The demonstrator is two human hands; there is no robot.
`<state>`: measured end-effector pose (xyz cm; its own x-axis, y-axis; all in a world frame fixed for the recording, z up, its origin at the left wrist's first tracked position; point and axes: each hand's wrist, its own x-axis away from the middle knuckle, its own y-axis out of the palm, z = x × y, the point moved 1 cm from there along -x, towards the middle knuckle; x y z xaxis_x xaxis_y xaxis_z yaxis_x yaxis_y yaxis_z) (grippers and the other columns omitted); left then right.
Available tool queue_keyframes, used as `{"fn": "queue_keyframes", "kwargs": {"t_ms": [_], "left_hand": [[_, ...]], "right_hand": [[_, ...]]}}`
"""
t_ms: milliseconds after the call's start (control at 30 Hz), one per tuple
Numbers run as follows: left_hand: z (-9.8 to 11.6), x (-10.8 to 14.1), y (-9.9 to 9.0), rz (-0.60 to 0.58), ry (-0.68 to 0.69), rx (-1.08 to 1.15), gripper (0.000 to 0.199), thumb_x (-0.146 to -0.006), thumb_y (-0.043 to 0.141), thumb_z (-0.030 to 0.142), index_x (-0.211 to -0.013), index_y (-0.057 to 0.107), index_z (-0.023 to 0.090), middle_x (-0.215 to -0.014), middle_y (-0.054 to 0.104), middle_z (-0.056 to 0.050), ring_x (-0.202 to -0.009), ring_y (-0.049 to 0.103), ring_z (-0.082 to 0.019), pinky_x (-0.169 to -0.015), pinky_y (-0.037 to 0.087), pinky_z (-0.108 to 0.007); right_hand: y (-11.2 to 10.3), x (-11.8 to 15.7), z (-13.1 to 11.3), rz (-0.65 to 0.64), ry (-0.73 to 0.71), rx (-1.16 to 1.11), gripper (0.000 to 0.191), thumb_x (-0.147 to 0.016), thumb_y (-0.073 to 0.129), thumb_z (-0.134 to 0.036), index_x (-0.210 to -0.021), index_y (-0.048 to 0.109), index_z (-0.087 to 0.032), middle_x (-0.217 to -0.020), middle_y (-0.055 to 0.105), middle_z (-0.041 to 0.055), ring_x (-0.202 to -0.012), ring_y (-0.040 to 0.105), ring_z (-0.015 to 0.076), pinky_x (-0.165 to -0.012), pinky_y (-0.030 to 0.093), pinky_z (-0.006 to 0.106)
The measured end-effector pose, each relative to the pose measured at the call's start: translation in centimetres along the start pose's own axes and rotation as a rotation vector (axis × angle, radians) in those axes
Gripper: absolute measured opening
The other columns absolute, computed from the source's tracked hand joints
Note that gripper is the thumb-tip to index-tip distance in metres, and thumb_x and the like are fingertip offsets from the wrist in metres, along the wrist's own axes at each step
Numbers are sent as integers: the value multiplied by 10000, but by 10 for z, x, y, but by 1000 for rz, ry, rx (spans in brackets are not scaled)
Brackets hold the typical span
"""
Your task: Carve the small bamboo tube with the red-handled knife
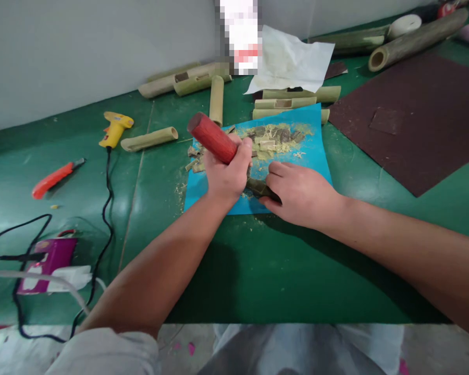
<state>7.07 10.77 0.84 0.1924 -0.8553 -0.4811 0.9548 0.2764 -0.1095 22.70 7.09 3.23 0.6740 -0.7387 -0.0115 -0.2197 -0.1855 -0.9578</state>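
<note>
My left hand (229, 169) is wrapped around a thick red cylindrical tool handle (213, 138), which tilts up to the left. The tool's working end is hidden behind my fingers. My right hand (297, 190) grips a short dark green-brown bamboo piece (260, 187), and part of it is covered by my fingers. The bamboo lies low over a blue sheet (234, 207), right below my left hand. Bamboo shavings and chips (275, 140) are scattered over the sheet's far half, behind both hands.
On the left lie a yellow glue gun (115, 130), an orange utility knife (54, 179) and a purple power box (57, 258) with cords. Bamboo tubes (217, 101) sit toward the back, near a white cloth (289, 62). A dark brown sheet (418, 120) covers the table's right side.
</note>
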Motion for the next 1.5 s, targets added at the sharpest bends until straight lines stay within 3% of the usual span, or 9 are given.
{"fn": "queue_keyframes", "kwargs": {"t_ms": [167,300,433,633,767,1133,1300,1500], "left_hand": [[-2,-1,-1,-9,-8,-31,484,-919,712,488,-580,492,222,-532,480,33,-499,476,-104,-521,453,-278],[1,-3,0,-88,6,-54,481,-888,728,419,-549,455,217,-543,453,34,-512,447,-99,-541,449,-285],[4,-1,0,-109,-7,-32,498,-878,743,382,-528,430,215,-509,402,43,-480,378,-90,-497,369,-302],[-3,-2,-2,37,2,116,581,-920,752,571,-550,453,237,-469,427,51,-444,409,-90,-491,349,-343],[-2,-5,0,-6,-1,66,572,-924,734,659,-594,532,238,-531,520,33,-499,504,-110,-554,448,-351],[-5,-2,0,-31,51,81,573,-922,758,630,-582,551,217,-526,537,38,-499,508,-93,-522,442,-295],[-5,-4,0,-70,60,68,543,-916,788,550,-573,538,212,-539,501,40,-498,484,-91,-517,436,-288],[-3,-6,0,-109,76,3,483,-898,788,435,-559,530,206,-576,493,31,-533,485,-99,-567,465,-282]], "right_hand": [[-2,0,0,-1,12,2,208,-1007,643,-286,-1025,769,-122,-1026,696,129,-941,632,259,-744,411,352],[-5,-1,-2,-34,51,-37,236,-1030,630,-308,-1005,771,-121,-990,695,119,-904,638,244,-736,417,343],[-6,-3,1,-37,72,-79,249,-1029,621,-304,-947,767,-120,-958,683,105,-858,634,222,-720,401,333],[-2,-1,7,3,91,-72,210,-985,667,-314,-940,758,-130,-933,674,96,-853,627,226,-709,385,335],[1,-1,4,39,49,-33,193,-971,670,-293,-945,766,-127,-941,684,102,-852,613,222,-699,381,329],[-5,2,-1,-38,61,42,225,-1010,646,-296,-1057,772,-115,-1047,703,143,-1022,675,291,-774,465,358],[-2,2,-1,-9,98,59,258,-1031,626,-343,-1107,748,-128,-1072,700,141,-1041,690,308,-807,501,386],[-2,3,-6,-47,101,82,250,-1005,655,-364,-1112,735,-153,-1054,731,136,-1004,716,300,-708,472,357]]}}
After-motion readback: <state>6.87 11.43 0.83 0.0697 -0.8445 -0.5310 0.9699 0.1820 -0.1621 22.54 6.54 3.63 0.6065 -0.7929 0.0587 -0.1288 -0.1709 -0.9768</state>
